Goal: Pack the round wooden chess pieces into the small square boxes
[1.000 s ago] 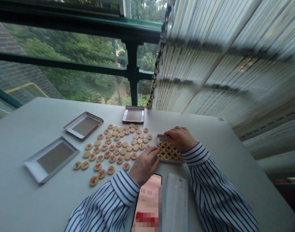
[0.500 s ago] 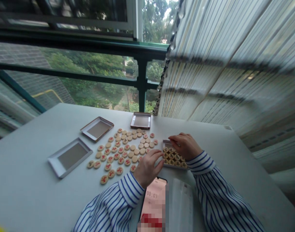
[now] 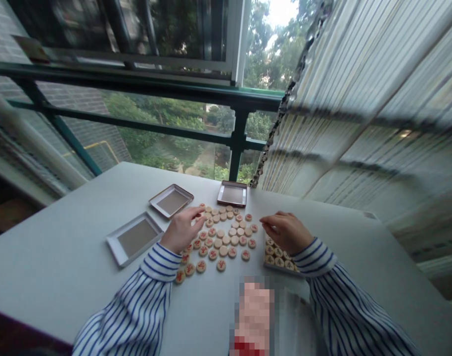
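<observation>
Many round wooden xiangqi pieces lie loose mid-table, some with red characters, others showing plain faces. My left hand hovers over their left side. Its thumb and forefinger are apart, close to the dark-marked piece, and I see nothing between them. My right hand is above a shallow box on the right, hiding its far part. The fingers there are bent and held together; whether a piece is in them is hidden. Rows of dark-marked xiangqi pieces fill the box's near part.
A grey-white box and a brown-rimmed lid lie left of the pieces. Another brown-rimmed tray is at the table's far edge. Near me are a pixelated phone and a clear plastic container. A pleated curtain hangs at right.
My left hand has moved left, from beside the box to over the left part of the loose pieces. My right hand remains above the box. The camera's view has shifted and tilted.
</observation>
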`<state>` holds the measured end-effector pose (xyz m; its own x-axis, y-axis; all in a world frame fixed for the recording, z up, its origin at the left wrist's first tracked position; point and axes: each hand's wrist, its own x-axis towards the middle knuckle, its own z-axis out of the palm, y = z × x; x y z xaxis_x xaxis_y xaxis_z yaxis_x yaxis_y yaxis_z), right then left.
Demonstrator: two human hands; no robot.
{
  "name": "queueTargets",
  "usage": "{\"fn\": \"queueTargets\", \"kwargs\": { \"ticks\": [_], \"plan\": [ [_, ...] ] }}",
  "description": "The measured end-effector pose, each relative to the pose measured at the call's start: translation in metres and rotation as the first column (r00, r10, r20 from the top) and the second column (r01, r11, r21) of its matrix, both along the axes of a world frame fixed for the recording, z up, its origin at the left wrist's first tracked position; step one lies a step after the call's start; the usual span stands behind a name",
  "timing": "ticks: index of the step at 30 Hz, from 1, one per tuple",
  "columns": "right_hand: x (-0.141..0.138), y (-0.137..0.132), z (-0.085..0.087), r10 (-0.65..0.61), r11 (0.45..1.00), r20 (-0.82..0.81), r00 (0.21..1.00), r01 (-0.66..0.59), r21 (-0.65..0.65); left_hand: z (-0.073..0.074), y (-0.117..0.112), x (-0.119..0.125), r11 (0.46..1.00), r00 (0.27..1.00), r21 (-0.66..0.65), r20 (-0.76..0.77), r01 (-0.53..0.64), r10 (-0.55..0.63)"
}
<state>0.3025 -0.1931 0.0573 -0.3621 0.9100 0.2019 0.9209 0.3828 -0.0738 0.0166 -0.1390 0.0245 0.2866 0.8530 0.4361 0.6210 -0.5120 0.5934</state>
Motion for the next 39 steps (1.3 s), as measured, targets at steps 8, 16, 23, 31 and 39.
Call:
{"fn": "queueTargets", "kwargs": {
  "ticks": [8, 16, 23, 31, 39],
  "plan": [
    [-0.038, 0.031, 0.009, 0.067, 0.997, 0.013, 0.998, -0.066, -0.048, -0.024, 0.043, -0.027, 0.991, 0.991, -0.111, -0.120, -0.075, 0.062],
    [-0.076, 0.058, -0.002, 0.139, 0.986, 0.046, 0.989, -0.134, -0.095, -0.032, 0.051, -0.020, 0.995, 0.987, -0.101, -0.158, 0.026, -0.042],
    [-0.092, 0.071, -0.010, 0.169, 0.979, 0.065, 0.983, -0.160, -0.123, -0.033, 0.057, -0.017, 0.989, 0.976, -0.133, -0.198, 0.070, -0.095],
    [-0.093, 0.071, -0.013, 0.168, 0.979, 0.055, 0.984, -0.161, -0.123, -0.026, 0.059, -0.021, 0.979, 0.946, -0.179, -0.286, 0.102, -0.151],
    [-0.089, 0.070, -0.019, 0.172, 0.978, 0.032, 0.985, -0.166, -0.129, -0.018, 0.065, -0.023, 0.967, 0.898, -0.250, -0.412, 0.053, -0.155]
  ]
}}
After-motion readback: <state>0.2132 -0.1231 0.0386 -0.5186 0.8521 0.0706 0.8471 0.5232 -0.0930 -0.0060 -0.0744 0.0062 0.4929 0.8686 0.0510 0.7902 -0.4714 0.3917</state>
